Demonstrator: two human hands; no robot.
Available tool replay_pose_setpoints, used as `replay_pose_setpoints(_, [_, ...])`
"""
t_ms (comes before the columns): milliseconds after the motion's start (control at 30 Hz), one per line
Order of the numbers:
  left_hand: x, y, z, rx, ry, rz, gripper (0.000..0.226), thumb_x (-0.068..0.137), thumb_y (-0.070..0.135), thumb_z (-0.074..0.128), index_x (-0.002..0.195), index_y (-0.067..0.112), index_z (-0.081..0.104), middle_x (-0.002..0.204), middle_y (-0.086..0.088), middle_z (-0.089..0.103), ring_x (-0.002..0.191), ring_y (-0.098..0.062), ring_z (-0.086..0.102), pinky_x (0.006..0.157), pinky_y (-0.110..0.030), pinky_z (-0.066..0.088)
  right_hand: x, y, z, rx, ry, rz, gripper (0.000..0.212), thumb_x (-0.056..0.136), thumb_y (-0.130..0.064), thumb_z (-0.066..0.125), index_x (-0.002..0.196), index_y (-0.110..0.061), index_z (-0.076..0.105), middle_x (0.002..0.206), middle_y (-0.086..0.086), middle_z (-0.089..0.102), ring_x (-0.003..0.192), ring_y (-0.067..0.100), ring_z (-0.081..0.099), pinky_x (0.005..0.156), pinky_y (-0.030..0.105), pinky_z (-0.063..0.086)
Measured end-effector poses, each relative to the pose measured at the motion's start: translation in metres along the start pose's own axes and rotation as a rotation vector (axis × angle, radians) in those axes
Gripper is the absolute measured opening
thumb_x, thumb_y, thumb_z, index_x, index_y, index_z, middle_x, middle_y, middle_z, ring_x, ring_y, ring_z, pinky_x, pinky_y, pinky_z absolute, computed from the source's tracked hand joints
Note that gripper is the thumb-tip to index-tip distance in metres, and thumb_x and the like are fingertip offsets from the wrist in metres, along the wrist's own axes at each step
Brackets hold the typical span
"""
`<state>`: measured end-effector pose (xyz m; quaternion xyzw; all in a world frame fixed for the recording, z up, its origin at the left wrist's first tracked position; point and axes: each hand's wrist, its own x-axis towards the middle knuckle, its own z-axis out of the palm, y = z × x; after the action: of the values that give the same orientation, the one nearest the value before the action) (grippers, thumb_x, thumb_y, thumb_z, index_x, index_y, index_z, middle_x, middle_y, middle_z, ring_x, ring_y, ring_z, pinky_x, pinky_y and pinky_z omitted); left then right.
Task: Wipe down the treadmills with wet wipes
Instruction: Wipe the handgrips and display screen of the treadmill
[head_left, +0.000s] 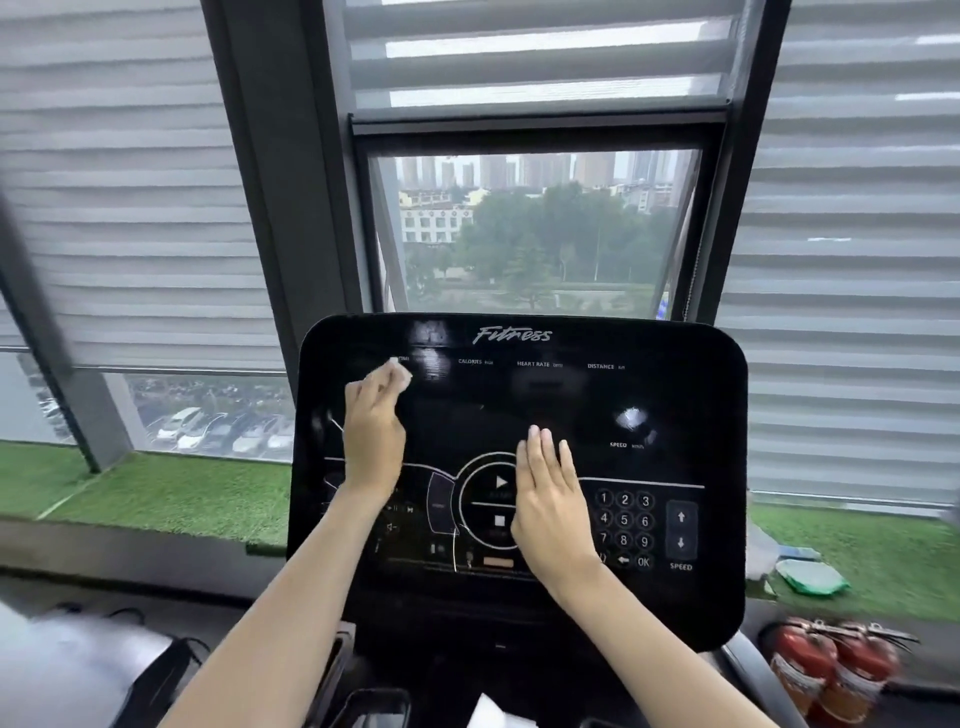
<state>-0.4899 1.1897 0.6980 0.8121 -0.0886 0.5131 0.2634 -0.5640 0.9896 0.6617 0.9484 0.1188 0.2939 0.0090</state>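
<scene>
High on the treadmill console's (675, 395) left side, the left hand (371, 441) had its grip closed on a wet wipe (401, 372) against the panel, while the right hand (550, 501), flat and empty, rested just beside the start key (500, 482) and risked triggering it.

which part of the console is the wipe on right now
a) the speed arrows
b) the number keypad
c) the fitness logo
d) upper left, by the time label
d: the left hand holds the white wipe against the console at its upper left, right beside the time label, while the right hand lies flat lower down by the play button.
</scene>
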Motion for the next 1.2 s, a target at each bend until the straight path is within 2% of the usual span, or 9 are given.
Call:
replay_pose_setpoints(100, [-0.008, 0.02, 0.005, 0.022, 0.005, -0.173, 0.06, 0.074, -0.027, 0.054, 0.126, 0.002, 0.059, 0.116, -0.009, 0.06, 0.097, -0.025, 0.045, 0.086, -0.024, 0.042, 0.003, -0.009, 0.004, -0.1, -0.053, 0.032, 0.083, 0.064, -0.029, 0.085, 0.127, 0.014, 0.051, 0.135, 0.036, 0.046, 0.13, 0.045, 0.044, 0.112, 0.051, 0.018])
replay_pose_setpoints(267, [-0.012, -0.006, -0.007, 0.126, -0.171, 0.349, 0.046, 0.084, -0.016, 0.048, 0.128, -0.005, 0.056, 0.118, -0.006, 0.06, 0.09, -0.02, 0.045, 0.075, -0.03, 0.055, 0.003, -0.012, 0.009, -0.12, -0.004, 0.039, 0.078, 0.069, -0.027, 0.084, 0.127, 0.014, 0.051, 0.134, 0.037, 0.046, 0.129, 0.046, 0.045, 0.113, 0.053, 0.025])
replay_pose_setpoints(367, [-0.009, -0.029, -0.018, 0.09, -0.071, -0.074, 0.061, 0.076, -0.026, 0.053, 0.129, 0.003, 0.055, 0.118, -0.004, 0.056, 0.097, -0.019, 0.039, 0.08, -0.035, 0.053, 0.004, -0.009, 0.012, -0.135, -0.013, 0.03, 0.085, 0.066, -0.027, 0.087, 0.128, 0.016, 0.048, 0.136, 0.038, 0.044, 0.13, 0.047, 0.043, 0.112, 0.051, 0.013])
replay_pose_setpoints(433, [-0.014, -0.008, -0.012, 0.088, -0.082, -0.158, 0.063, 0.075, -0.027, 0.053, 0.13, 0.004, 0.055, 0.115, -0.005, 0.057, 0.097, -0.019, 0.039, 0.083, -0.03, 0.048, 0.004, -0.01, 0.013, -0.12, -0.013, 0.031, 0.088, 0.063, -0.026, 0.088, 0.129, 0.016, 0.048, 0.137, 0.037, 0.043, 0.131, 0.047, 0.042, 0.114, 0.052, 0.018])
replay_pose_setpoints(600, [-0.02, -0.008, -0.011, 0.079, -0.271, 0.413, 0.049, 0.084, -0.015, 0.053, 0.132, -0.002, 0.053, 0.126, -0.003, 0.056, 0.093, -0.023, 0.052, 0.078, -0.029, 0.055, 0.001, -0.008, 0.013, -0.1, -0.011, 0.009, 0.099, 0.057, -0.032, 0.091, 0.13, 0.016, 0.045, 0.138, 0.038, 0.042, 0.131, 0.047, 0.041, 0.113, 0.055, 0.03])
replay_pose_setpoints(767, [-0.014, -0.021, -0.015, 0.056, -0.055, -0.209, 0.062, 0.077, -0.026, 0.052, 0.132, 0.002, 0.055, 0.116, -0.008, 0.061, 0.098, -0.026, 0.047, 0.088, -0.037, 0.052, 0.002, -0.004, 0.013, -0.141, -0.054, -0.009, 0.107, 0.056, -0.038, 0.091, 0.133, 0.016, 0.038, 0.139, 0.038, 0.039, 0.132, 0.048, 0.039, 0.114, 0.052, 0.01])
replay_pose_setpoints(933, [-0.034, -0.023, -0.018, 0.078, -0.252, 0.4, 0.046, 0.085, -0.013, 0.051, 0.13, -0.003, 0.055, 0.124, -0.008, 0.062, 0.095, -0.02, 0.05, 0.078, -0.03, 0.056, 0.002, -0.005, 0.012, -0.131, -0.058, -0.01, 0.107, 0.056, -0.036, 0.091, 0.133, 0.017, 0.038, 0.139, 0.039, 0.039, 0.131, 0.048, 0.04, 0.115, 0.051, 0.008])
replay_pose_setpoints(1100, [-0.026, -0.016, -0.011, 0.029, -0.094, -0.102, 0.058, 0.077, -0.024, 0.056, 0.128, 0.003, 0.059, 0.12, -0.007, 0.062, 0.099, -0.025, 0.05, 0.088, -0.04, 0.053, 0.003, -0.007, 0.013, -0.138, -0.063, -0.011, 0.1, 0.062, -0.032, 0.089, 0.133, 0.017, 0.04, 0.139, 0.039, 0.038, 0.132, 0.048, 0.04, 0.115, 0.051, 0.008])
replay_pose_setpoints(1200, [-0.04, 0.001, -0.009, 0.106, -0.261, 0.42, 0.044, 0.086, -0.013, 0.051, 0.126, 0.001, 0.061, 0.126, -0.006, 0.061, 0.093, -0.02, 0.051, 0.08, -0.028, 0.054, 0.002, -0.006, 0.012, -0.122, -0.07, -0.01, 0.101, 0.061, -0.032, 0.089, 0.134, 0.017, 0.038, 0.139, 0.039, 0.038, 0.132, 0.048, 0.039, 0.114, 0.051, 0.009])
